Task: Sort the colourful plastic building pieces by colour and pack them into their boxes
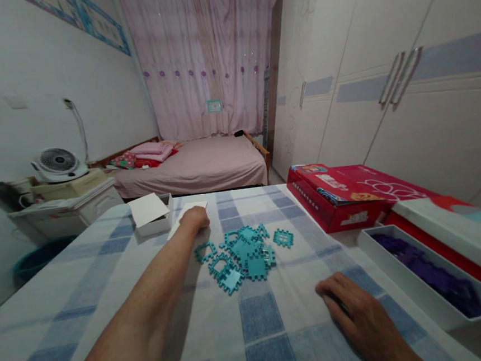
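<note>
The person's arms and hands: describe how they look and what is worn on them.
Both are bare. The left hand shows no glove, ring or watch, and its forearm is uncovered with no sleeve in view. The right hand is also ungloved, with no ring or band at the wrist. No markings show on either.

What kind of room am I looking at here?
Most likely a home bedroom: a bed with pink bedding under a curtained window, and wardrobe doors along the right wall. The checked tablecloth suggests a table used for play.
</note>
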{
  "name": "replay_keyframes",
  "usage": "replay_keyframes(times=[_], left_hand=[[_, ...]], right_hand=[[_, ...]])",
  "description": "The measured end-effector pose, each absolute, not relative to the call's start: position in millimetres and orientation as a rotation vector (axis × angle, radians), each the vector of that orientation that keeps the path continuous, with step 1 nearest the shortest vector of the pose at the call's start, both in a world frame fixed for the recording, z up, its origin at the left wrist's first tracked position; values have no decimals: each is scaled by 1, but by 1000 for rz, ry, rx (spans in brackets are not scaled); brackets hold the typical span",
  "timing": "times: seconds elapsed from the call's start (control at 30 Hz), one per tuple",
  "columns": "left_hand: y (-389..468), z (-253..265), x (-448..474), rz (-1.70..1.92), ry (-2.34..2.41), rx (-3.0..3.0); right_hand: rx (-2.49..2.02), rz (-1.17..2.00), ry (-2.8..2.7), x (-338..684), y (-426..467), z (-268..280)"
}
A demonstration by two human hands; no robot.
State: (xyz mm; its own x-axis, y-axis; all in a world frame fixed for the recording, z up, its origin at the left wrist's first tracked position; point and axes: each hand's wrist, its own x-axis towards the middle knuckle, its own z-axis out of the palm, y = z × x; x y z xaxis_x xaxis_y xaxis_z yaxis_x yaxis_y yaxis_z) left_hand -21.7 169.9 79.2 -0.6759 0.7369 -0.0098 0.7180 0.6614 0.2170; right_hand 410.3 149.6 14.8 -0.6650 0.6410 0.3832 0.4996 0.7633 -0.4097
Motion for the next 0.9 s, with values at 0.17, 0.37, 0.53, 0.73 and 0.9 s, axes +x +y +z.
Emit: replay_keyframes(times=[0.17, 0.37, 0.53, 0.73, 0.9], left_hand=[[158, 104, -14, 650, 2845, 1195], [126, 151, 29, 1255, 2614, 1216], [93, 140, 145, 1620, 1608, 1025], [53, 112, 263, 1392, 1164, 1251], [38, 120, 289, 1219, 1004, 1429]], right_hand=[[-888, 418, -2474, 409, 147, 20], [-893, 638, -2375, 406, 137, 48], [-983, 1040, -2035, 398, 118, 82], [-889, 1370, -1565, 383, 106, 92], [-961, 1199, -1631, 404, 103, 101]])
